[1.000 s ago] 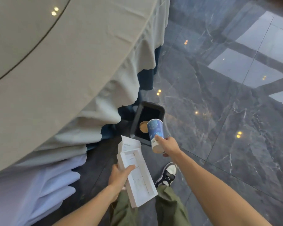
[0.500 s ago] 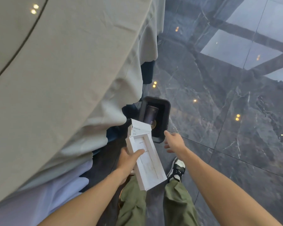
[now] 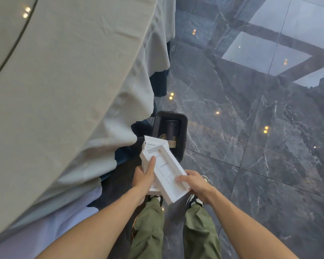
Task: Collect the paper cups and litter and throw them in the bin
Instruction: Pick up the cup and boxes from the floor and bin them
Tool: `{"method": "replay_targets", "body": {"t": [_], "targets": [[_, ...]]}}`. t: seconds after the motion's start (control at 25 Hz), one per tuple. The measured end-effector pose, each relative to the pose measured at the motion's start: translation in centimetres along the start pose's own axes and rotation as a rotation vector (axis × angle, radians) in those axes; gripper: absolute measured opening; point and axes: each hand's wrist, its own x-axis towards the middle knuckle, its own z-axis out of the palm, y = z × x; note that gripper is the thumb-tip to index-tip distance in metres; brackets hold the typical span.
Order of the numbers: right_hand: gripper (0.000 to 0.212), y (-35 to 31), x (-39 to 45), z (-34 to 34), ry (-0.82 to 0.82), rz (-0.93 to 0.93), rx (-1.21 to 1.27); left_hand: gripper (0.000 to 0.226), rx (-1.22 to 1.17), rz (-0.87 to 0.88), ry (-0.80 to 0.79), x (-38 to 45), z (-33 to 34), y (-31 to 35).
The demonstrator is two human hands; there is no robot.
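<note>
Since a moment ago the right hand (image 3: 192,183) has joined the left hand (image 3: 145,177), both now gripping the white box (image 3: 164,170) just near of the black bin (image 3: 183,128), where a cup (image 3: 170,128) lies.

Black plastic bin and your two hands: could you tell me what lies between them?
In the head view, only the white cardboard boxes, held by both hands, reach toward the black bin.

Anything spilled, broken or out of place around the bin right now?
No spill shows on the floor. The cup lies on its side inside the bin. The white box, held by left hand and right hand, has a torn-open end flap.
</note>
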Motion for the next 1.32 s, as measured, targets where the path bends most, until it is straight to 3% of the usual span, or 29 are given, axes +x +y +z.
{"method": "replay_targets", "body": {"t": [0.24,0.6,0.8,0.92,1.0,1.16,1.24,1.32], "targets": [[0.015,-1.7,2.4,-1.1,0.42,-0.099,0.019,0.037,0.077,-0.027,0.074,1.9,-0.6,-0.9],[0.042,-7.7,6.1,1.2,0.516,-0.061,-0.322,0.034,0.102,-0.025,0.056,3.1,-2.5,-1.5],[0.053,-9.0,7.5,2.4,0.326,-0.136,-0.435,0.032,0.058,-0.009,0.059,3.7,-2.8,-1.0],[0.055,-7.8,7.0,2.7,0.313,-0.137,-0.468,0.034,0.043,-0.019,0.033,3.7,-2.4,-0.7],[0.058,-6.5,5.9,2.2,0.219,-0.071,-0.324,0.034,0.019,-0.033,0.017,3.6,-1.6,0.0],[0.052,-3.7,3.6,0.7,-0.163,0.087,0.012,0.035,0.023,-0.044,-0.006,3.5,0.1,1.4],[0.051,-2.5,3.4,-0.2,-0.179,0.075,0.061,0.036,0.05,-0.037,-0.055,3.7,0.9,1.7],[0.051,-2.1,3.4,-0.7,-0.074,0.038,0.102,0.037,0.048,-0.035,-0.084,3.8,1.6,1.8]]}}
